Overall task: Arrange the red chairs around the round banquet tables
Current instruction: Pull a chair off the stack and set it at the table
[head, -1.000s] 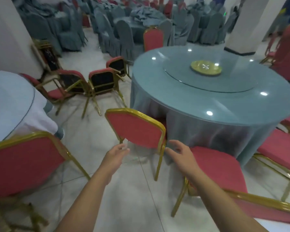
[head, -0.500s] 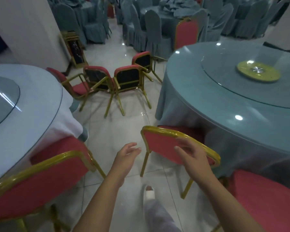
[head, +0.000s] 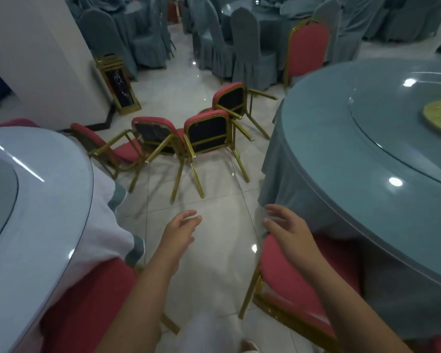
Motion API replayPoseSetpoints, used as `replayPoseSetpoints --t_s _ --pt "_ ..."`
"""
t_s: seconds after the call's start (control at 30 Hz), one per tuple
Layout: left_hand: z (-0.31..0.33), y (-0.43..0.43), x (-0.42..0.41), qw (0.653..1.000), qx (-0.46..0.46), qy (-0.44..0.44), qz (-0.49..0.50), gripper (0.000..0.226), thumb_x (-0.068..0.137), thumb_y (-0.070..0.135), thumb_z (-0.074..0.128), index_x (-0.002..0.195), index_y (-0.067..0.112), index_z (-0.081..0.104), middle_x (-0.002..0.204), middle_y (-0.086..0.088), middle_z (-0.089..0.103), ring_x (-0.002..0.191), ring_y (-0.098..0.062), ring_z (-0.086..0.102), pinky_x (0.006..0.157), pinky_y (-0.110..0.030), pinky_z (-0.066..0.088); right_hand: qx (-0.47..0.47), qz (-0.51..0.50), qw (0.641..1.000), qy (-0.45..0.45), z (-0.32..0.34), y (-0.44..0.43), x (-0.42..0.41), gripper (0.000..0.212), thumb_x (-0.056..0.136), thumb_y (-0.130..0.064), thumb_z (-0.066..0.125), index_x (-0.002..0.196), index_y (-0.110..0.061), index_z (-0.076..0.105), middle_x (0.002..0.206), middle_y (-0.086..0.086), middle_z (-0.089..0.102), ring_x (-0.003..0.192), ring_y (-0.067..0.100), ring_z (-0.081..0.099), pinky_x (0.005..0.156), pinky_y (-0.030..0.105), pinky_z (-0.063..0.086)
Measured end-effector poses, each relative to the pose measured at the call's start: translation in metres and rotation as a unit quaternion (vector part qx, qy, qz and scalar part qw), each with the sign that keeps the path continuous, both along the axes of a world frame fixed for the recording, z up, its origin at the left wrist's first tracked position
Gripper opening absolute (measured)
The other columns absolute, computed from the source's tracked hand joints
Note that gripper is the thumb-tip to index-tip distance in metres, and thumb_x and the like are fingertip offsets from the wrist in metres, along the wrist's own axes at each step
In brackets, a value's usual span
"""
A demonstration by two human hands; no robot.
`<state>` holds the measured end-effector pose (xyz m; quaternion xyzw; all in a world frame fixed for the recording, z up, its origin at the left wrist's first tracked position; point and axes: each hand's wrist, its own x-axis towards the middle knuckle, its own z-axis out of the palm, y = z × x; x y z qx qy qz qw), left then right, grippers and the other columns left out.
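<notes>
Right hand (head: 288, 234): fingers spread and relaxed, grasping nothing, poised over the top rail of a red chair (head: 290, 284); whether the palm touches the rail cannot be told. That chair stands upright at the near edge of the blue-clothed round table (head: 341, 154), with its back outward and its seat toward the cloth skirt, so it is judged to be in its place and the hand to be steadying or leaving it rather than lifting. Left hand (head: 180, 233): open, fingers loosely curved, empty, held over the tiled floor (head: 214, 253) in the aisle between the two tables and touching nothing. A second red chair (head: 87, 301) sits at the near edge of the white-clothed round table (head: 49, 187), partly under its overhang. A third red chair (head: 308, 49) stands upright at the far edge of the blue-clothed table. Outstanding items are the tipped red chairs (head: 205, 131), four by my count, lying together in the aisle beyond both hands with gilt legs out and dark seat undersides showing (their frames overlap, so they may snag when separated). Both hands being free and pointed up the aisle, the likely next step is to right one of these and carry it to an open stretch of table edge. The long gilt legs could catch the cloth skirts.
</notes>
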<state>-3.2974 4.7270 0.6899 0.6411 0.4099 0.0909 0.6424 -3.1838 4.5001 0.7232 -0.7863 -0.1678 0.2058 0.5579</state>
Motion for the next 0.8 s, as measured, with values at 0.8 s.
replayPoseSetpoints --t_s 0.8 --pt "-0.051 0.409 0.326 0.987 -0.073 0.111 -0.091 0.009 0.092 0.03 0.065 0.101 0.029 0.068 0.113 -0.003 0.064 0.102 -0.022 0.061 0.078 -0.035 0.051 -0.112 -0.072 0.988 0.08 -0.035 0.347 0.295 0.035 0.094 -0.039 0.064 0.127 -0.035 0.057 0.131 0.002 0.056 0.114 0.017 0.058 0.08 0.027 0.052"
